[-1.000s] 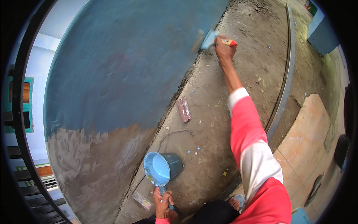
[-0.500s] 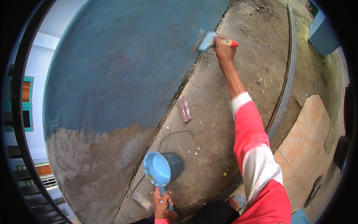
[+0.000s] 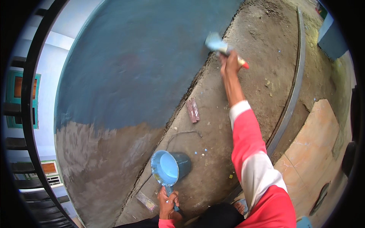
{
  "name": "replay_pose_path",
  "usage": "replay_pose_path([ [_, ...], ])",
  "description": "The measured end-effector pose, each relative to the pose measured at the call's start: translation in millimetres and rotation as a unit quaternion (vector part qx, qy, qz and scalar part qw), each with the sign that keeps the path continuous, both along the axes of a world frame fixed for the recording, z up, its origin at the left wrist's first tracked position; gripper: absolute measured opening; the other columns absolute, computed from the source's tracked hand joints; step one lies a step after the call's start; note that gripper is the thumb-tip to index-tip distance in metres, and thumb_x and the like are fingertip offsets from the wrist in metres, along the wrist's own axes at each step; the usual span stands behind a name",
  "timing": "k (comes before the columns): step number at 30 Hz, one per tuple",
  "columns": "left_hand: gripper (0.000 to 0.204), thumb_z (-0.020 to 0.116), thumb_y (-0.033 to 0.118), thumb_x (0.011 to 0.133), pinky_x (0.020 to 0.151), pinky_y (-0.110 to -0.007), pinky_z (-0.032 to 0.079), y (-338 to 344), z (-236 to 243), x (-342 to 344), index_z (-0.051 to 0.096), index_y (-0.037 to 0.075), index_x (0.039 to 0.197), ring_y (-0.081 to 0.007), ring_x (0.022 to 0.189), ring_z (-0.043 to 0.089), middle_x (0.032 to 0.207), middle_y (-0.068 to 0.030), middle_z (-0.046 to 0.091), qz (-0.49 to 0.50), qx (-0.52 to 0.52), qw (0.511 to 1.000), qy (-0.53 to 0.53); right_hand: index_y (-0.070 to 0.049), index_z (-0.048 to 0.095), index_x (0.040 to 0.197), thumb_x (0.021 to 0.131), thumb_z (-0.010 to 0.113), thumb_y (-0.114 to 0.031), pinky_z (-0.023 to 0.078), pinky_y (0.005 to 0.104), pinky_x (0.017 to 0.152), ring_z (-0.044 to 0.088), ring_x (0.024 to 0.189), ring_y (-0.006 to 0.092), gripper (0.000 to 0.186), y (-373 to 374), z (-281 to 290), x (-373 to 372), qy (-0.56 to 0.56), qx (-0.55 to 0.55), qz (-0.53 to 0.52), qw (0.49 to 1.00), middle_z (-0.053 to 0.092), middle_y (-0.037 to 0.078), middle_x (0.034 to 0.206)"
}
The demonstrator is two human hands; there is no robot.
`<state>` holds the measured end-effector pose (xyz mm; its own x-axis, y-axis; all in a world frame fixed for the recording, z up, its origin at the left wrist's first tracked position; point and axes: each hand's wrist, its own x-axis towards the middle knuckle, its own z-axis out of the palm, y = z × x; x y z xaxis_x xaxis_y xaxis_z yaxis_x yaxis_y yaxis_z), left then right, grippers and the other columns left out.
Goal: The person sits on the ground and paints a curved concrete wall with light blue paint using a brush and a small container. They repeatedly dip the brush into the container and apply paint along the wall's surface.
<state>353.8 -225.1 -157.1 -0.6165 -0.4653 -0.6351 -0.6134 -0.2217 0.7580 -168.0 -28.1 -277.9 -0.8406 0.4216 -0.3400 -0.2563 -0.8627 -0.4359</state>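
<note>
My right hand (image 3: 231, 65) is closed round the red-tipped handle of a wide paintbrush (image 3: 216, 41), its bristles covered in light blue and slightly blurred. The brush head lies against the lower edge of a wall (image 3: 133, 76) coated in blue; its near left part is bare grey-brown plaster. Low in the middle, my left hand (image 3: 167, 205) grips the handle of a blue dipper (image 3: 183, 165). Light blue paint (image 3: 168, 166) fills part of the tilted dipper, whose mouth faces the wall.
Two reddish-brown strips (image 3: 192, 110) lie on the dirt ground beside the wall, near a thin bent wire (image 3: 184, 133). A long metal bar (image 3: 292, 98) curves along the right, past broken tiles (image 3: 311, 140). A black railing (image 3: 28, 95) stands far left, and my foot (image 3: 239, 207) shows below.
My right hand has drawn back toward me and the brush has turned, its handle now slanting down to the right. My left hand still holds the dipper; the whole view has shifted slightly.
</note>
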Motion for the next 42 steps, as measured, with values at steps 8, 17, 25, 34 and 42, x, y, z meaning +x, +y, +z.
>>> replay_pose_path([
  [8,0.023,0.058,-0.004,0.077,0.038,-0.027,0.042,-2.2,3.1,2.1,0.056,-0.005,0.100,-0.0114,0.043,0.050,0.064,-0.0044,0.056,-0.019,-0.039,0.999,-0.024,0.014,0.055,0.104,0.090,0.055,0.005,0.067,0.0259,0.059,0.072,0.077,0.0269,0.017,9.1,66.7,23.6,-0.087,0.229,0.147,0.958,0.064,0.024,0.099],
  [17,0.008,0.060,-0.001,0.077,0.039,-0.026,0.043,0.9,2.1,-6.0,0.055,-0.003,0.082,-0.0131,0.038,0.051,0.052,-0.0056,0.054,-0.050,-0.076,0.996,-0.024,0.012,0.038,0.124,0.090,0.055,0.000,0.068,0.0390,0.079,0.069,0.098,0.0370,0.039,2.3,58.9,-8.2,-0.005,-0.075,-0.012,0.997,0.054,0.031,0.120],
  [25,0.008,0.061,0.001,0.076,0.038,-0.028,0.043,-4.6,-0.3,1.4,0.054,-0.003,0.079,-0.0141,0.038,0.053,0.051,-0.0059,0.054,-0.067,-0.066,0.995,-0.014,0.012,0.054,0.108,0.092,0.057,-0.002,0.066,0.0310,0.055,0.072,0.070,0.0268,0.021,13.1,57.4,25.3,-0.070,0.217,0.167,0.959,0.063,0.024,0.098],
  [34,0.008,0.060,0.002,0.076,0.039,-0.028,0.042,-8.9,-4.6,2.4,0.056,-0.003,0.081,-0.0142,0.038,0.053,0.052,-0.0051,0.054,-0.077,-0.067,0.995,-0.022,0.006,0.039,0.124,0.099,0.051,-0.007,0.067,0.0345,0.069,0.071,0.087,0.0304,0.031,-6.0,76.1,13.4,0.067,-0.007,0.040,0.997,0.058,0.021,0.112],
  [42,0.010,0.062,0.008,0.076,0.042,-0.026,0.042,-6.6,-3.2,2.1,0.057,0.000,0.079,-0.0133,0.038,0.054,0.049,-0.0021,0.054,-0.068,-0.081,0.994,-0.033,0.006,0.054,0.110,0.094,0.060,-0.004,0.067,0.0318,0.063,0.072,0.077,0.0261,0.020,-18.9,91.6,90.0,0.023,0.256,0.197,0.946,0.066,0.022,0.093],
])
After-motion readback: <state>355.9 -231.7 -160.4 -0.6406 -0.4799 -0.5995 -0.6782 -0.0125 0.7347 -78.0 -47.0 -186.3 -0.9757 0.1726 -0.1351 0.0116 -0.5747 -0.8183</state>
